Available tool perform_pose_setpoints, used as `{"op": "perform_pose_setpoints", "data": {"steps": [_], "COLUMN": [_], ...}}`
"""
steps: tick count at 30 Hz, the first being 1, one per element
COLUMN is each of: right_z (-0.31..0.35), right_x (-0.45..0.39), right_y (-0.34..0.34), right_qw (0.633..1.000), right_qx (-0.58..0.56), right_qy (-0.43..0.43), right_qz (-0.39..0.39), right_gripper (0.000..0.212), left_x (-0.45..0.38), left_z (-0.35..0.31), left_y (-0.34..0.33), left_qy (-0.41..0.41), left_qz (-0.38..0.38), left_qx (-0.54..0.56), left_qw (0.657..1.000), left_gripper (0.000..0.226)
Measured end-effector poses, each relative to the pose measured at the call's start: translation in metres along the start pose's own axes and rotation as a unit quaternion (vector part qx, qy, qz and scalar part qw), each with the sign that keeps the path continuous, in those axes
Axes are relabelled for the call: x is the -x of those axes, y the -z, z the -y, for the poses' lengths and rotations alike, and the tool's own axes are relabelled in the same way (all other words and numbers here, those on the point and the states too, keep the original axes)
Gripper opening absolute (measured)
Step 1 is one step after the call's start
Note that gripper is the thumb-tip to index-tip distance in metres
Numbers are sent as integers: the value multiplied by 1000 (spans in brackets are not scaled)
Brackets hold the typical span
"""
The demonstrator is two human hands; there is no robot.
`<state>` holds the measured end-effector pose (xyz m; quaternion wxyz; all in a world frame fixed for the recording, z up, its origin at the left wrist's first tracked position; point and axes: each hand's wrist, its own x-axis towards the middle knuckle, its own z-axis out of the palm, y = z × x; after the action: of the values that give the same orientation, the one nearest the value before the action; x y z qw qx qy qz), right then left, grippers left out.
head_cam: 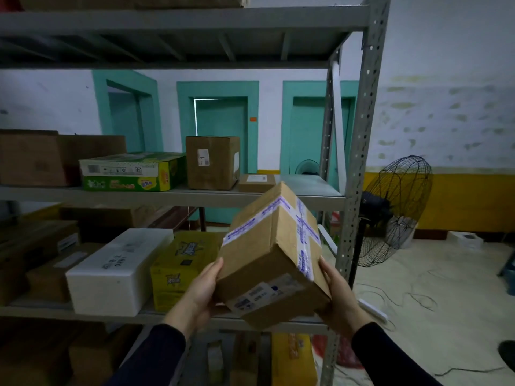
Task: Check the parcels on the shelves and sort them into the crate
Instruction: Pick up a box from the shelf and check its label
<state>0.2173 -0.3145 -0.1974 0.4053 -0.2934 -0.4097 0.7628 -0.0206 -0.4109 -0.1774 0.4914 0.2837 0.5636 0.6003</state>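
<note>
Head view, and the grey metal rack [359,151] fills most of it, shelves running off to the left. On the middle shelf [167,196] sit a big brown carton [36,158], a green-and-yellow box [133,171], a tall brown box [211,162] and, just beside that, a small flat parcel [255,183]. One shelf down: a white foam box [117,271] lying next to a yellow box [181,268], with more brown cartons at the far left, dim and hard to make out. Right of the rack, a black wire fan [395,210] stands on the pale floor, well apart from the shelves.

Now the action: the parcel [274,254] is up in the air in front of the rack, tilted, crossed with blue-printed tape, a label on the face nearest the camera. Left hand [199,291] grips its lower left side, thumb on the edge. Right hand [338,291] clasps the lower right corner, thumb up along the taped side. Dark sleeves on both arms. No crate in shot.
</note>
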Motion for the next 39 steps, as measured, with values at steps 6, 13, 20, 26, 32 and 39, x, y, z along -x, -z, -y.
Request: {"op": "perform_pose_setpoints", "data": {"steps": [6,13,20,26,32,39], "right_z": [11,5,2,1,-3,1], "right_x": [-5,-3,1,-4,-2,1], "right_y": [8,-5,-13,-21,-28,-31], "right_qw": [999,999,998,994,992,994], "right_qx": [-31,23,44,36,45,63], "right_qy": [-26,-32,30,62,65,59], "right_qz": [-13,-32,-45,-79,-98,-74], "right_gripper": [45,47,44,23,22,25], "left_x": [-6,-17,-5,-9,-8,-7], "left_z": [-9,-28,-23,-14,-15,-13], "left_y": [-18,-39,-39,-41,-42,-40], "left_qy": [-85,-154,-79,-43,-47,-58], "left_qz": [-67,24,89,106,129,130], "left_qx": [-215,-208,-52,16,52,34], "left_qw": [971,966,992,993,989,989], "left_gripper": [52,91,54,57,55,48]}}
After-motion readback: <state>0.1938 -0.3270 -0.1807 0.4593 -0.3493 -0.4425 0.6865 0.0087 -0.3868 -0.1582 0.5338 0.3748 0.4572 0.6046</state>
